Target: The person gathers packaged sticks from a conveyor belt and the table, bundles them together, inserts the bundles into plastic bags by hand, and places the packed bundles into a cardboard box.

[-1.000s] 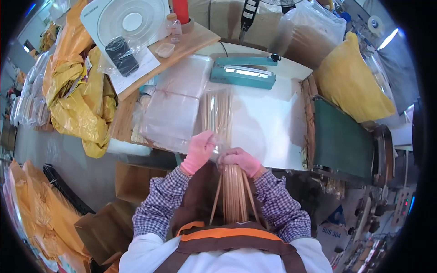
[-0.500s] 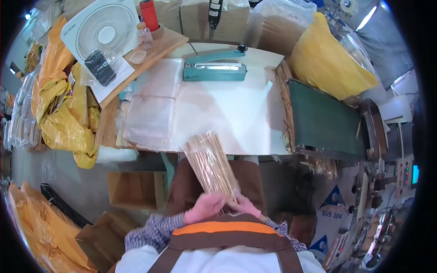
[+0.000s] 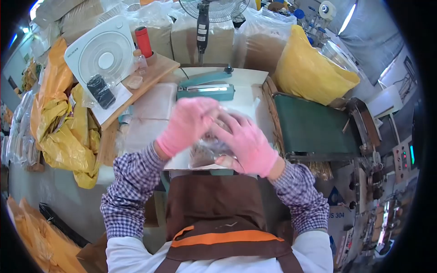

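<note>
Both of my hands wear pink gloves and are raised over the front of the white worktop, close together. My left hand has its fingers closed round the upper end of a clear plastic bag. The fingers of my right hand are curved over the same bag, with the thumb at its side. Inside the bag are brownish sticks, mostly hidden behind my hands and blurred. Just behind my hands a teal heat sealer lies on the worktop, its arm raised. A stack of clear plastic bags is left of my hands.
A wooden board at the back left holds a white fan, a red bottle and a wrapped black object. Yellow bags hang at the left. On the right are a green conveyor belt and a yellow sack.
Both hands have moved from near the apron up and forward over the worktop, with the bag of sticks between them. The bag's long side no longer shows. The camera view has shifted.
</note>
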`<control>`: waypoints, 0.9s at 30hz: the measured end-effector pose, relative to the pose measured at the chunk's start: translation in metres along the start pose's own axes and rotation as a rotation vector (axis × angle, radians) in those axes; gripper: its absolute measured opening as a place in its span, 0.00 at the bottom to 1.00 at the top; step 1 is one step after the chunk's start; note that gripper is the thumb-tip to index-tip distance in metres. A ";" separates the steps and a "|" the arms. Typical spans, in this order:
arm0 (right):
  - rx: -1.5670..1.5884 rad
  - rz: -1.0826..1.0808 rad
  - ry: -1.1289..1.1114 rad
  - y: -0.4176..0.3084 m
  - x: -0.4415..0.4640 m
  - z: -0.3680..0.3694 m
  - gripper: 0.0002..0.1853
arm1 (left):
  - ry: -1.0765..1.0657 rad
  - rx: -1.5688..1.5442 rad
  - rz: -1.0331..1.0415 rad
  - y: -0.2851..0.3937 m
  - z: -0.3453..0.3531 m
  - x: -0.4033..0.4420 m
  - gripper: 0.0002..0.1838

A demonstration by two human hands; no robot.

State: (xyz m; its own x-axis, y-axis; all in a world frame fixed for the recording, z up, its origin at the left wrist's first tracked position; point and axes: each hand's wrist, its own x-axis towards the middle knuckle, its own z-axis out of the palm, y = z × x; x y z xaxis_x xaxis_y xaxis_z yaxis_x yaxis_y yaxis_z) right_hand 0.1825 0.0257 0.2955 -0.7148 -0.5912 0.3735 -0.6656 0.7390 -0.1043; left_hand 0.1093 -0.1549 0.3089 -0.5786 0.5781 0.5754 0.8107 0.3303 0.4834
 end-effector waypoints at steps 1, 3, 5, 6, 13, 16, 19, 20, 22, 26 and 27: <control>-0.020 -0.029 -0.024 0.004 0.015 0.016 0.34 | -0.025 -0.057 -0.051 -0.017 -0.004 0.003 0.08; -0.070 -0.105 -0.074 0.022 0.030 0.071 0.33 | -0.078 0.018 -0.054 -0.071 0.018 -0.007 0.08; -0.035 -0.088 -0.129 0.025 0.054 0.063 0.35 | -0.024 0.004 -0.113 -0.089 0.001 -0.012 0.07; -0.021 -0.084 -0.153 0.028 0.069 0.057 0.35 | 0.008 0.002 -0.141 -0.099 -0.008 -0.014 0.07; 0.078 -0.089 -0.372 0.067 0.095 0.074 0.27 | -0.141 -0.366 -0.358 -0.149 0.056 -0.124 0.53; 0.333 -0.094 0.020 0.128 0.118 0.114 0.14 | 0.165 -0.797 -0.574 -0.163 0.102 -0.102 0.34; 0.345 0.521 0.412 0.240 0.150 0.152 0.11 | 0.142 -1.125 -0.927 -0.199 0.108 -0.053 0.26; 0.326 0.674 0.624 0.278 0.156 0.160 0.12 | 0.156 -1.194 -1.003 -0.214 0.120 -0.038 0.25; 0.121 0.931 0.687 0.323 0.168 0.202 0.14 | 0.145 -1.245 -1.071 -0.238 0.148 -0.015 0.24; 0.583 0.503 0.753 0.286 0.223 0.163 0.13 | 0.099 -1.257 -1.092 -0.278 0.196 0.022 0.23; 0.681 0.412 0.667 0.264 0.230 0.144 0.12 | 0.110 -1.285 -1.109 -0.286 0.201 0.030 0.23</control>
State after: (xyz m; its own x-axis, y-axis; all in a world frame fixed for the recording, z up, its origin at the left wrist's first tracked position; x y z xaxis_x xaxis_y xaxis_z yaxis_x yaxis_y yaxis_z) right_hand -0.1881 0.0381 0.2212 -0.7887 0.1178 0.6034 -0.5249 0.3818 -0.7607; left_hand -0.1223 -0.0818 0.0553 -0.8230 0.4332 -0.3675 -0.5144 -0.2939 0.8056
